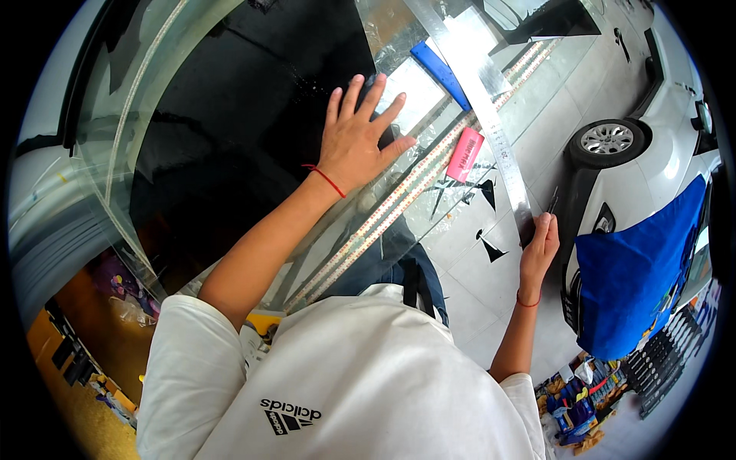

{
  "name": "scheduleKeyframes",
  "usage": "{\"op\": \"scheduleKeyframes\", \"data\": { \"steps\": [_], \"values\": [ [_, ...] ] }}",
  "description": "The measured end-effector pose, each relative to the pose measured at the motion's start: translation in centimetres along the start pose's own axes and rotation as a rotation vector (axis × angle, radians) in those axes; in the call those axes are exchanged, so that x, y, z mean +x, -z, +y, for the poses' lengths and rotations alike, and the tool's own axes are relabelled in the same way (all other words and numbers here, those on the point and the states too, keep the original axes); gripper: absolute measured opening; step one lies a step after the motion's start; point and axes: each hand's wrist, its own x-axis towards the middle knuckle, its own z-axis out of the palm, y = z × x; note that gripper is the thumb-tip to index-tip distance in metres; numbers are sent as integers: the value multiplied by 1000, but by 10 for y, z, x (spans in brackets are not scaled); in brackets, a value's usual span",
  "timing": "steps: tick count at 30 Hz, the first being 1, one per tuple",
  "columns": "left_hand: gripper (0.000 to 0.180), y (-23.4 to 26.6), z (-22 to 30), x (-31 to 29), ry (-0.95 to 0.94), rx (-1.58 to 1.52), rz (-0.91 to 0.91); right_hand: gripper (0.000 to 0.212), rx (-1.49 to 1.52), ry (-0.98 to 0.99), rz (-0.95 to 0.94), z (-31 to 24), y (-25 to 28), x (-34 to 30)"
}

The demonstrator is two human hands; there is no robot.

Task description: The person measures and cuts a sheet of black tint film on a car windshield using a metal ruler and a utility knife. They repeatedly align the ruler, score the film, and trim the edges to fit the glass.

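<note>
My left hand (355, 146) lies with fingers spread at the edge of a dark, glossy film sheet (230, 115) on a glass-topped table. No object is in it. Off the table's right side, my right hand (543, 238) is closed at the near end of a long metal ruler (500, 142). A thin, pointed, knife-like tool (553, 201) sticks up from the same fingers. Between the hands lie a pink scraper (464, 155) and, farther off, a blue-handled squeegee (441, 75). The ruler runs away from me, past both.
Measuring tapes (399, 205) run slantwise along the glass table's near edge. Black film scraps (491, 247) appear near it. A white car (644, 169) with a blue cloth (640, 268) over it stands at right. Tools and packages (579, 399) lie at lower right.
</note>
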Motion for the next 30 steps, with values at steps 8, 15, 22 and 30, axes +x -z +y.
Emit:
{"op": "scheduleKeyframes", "data": {
  "steps": [8,15,22,30],
  "values": [
    [95,7,-45,46,-84,-3,19,40,-12,41,-42,16,-8,13],
    [102,-16,-72,99,-171,20,-27,40,-75,30,-53,15,-4,16],
    [120,-1,-103,111,-11,177,28,41,-84,2,-61,16,-3,19],
    [116,6,19,-22,-469,-322,-348,41,-63,5,-69,11,-8,24]
  ]
}}
